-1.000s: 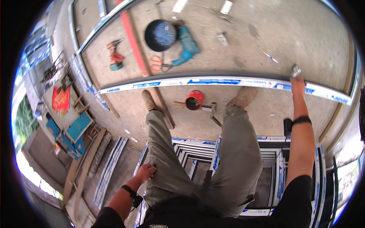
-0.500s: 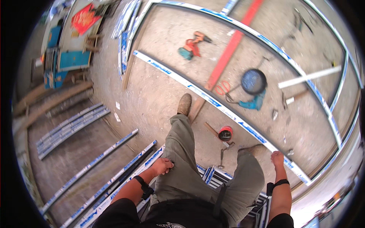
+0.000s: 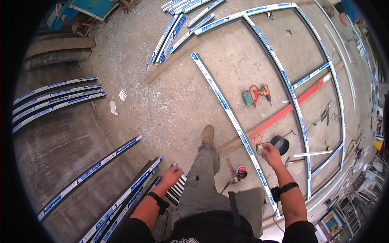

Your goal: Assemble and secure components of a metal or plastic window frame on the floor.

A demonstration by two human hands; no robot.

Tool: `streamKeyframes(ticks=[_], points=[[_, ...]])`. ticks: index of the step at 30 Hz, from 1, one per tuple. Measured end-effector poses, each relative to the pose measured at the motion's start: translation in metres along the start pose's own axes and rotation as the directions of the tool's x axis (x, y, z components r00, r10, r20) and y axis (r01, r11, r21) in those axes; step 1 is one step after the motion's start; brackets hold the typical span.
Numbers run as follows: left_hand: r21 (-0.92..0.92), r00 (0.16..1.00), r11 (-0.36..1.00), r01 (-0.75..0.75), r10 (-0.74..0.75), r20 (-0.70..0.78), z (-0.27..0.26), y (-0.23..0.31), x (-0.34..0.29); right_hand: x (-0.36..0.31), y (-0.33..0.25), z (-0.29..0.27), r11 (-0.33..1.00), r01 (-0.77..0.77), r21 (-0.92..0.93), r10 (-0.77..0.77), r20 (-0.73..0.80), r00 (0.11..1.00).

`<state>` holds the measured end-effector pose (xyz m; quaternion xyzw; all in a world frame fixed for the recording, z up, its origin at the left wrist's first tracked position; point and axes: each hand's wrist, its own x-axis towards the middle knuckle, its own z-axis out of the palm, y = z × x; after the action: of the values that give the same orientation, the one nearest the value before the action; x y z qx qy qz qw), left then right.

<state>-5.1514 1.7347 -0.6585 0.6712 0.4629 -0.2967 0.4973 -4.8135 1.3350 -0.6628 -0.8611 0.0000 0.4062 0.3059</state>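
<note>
My left hand (image 3: 173, 175), fingers curled in with nothing seen in them, hangs above the ends of several film-wrapped metal bars (image 3: 176, 187) beside my left leg. My right hand (image 3: 271, 155) is raised over the far side of a long loose bar (image 3: 227, 110) in blue-and-white film. Its fingers are bent inward and nothing shows in them. Just past it lies a round black bowl-like object (image 3: 280, 145), partly hidden by the hand. On the floor near my feet are a hammer (image 3: 231, 170) and a red-and-black round container (image 3: 241, 173).
A large film-wrapped frame (image 3: 298, 107) lies at the right, with a red bar (image 3: 275, 119) passing under it. An orange-and-teal cordless drill (image 3: 257, 95) lies inside. More bars (image 3: 56, 95) are laid at the left, and others (image 3: 167, 40) at the far side. Pliers (image 3: 325, 112) and cables lie farther right.
My view has swung left, so the frame and drill appear farther right. My right hand has come up from the loose bar's near end, and my left hand has moved off my thigh.
</note>
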Motion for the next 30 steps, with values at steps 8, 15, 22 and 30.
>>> streamKeyframes(ticks=[8, 15, 22, 30], points=[[-0.265, 0.976, 0.952, 0.152, -0.187, -0.112, -0.152, 0.043, 0.022, 0.042, -0.180, 0.027, 0.976, 0.118, 0.184, -0.153, 0.190, 0.970], [-0.132, 0.984, 0.990, 0.043, -0.065, -0.167, -0.244, 0.101, 0.070, 0.073, -0.229, 0.079, 0.929, 0.194, -0.315, -0.081, 0.339, 0.937], [0.014, 0.984, 0.990, 0.143, -0.141, -0.109, -0.325, 0.162, 0.190, 0.139, -0.317, 0.127, 0.929, 0.215, -0.301, -0.036, 0.503, 0.863], [0.354, 0.995, 0.934, -0.054, 0.079, -0.057, -0.406, 0.216, 0.361, 0.137, -0.351, 0.156, 0.975, 0.126, -0.185, -0.048, 0.375, 0.926]])
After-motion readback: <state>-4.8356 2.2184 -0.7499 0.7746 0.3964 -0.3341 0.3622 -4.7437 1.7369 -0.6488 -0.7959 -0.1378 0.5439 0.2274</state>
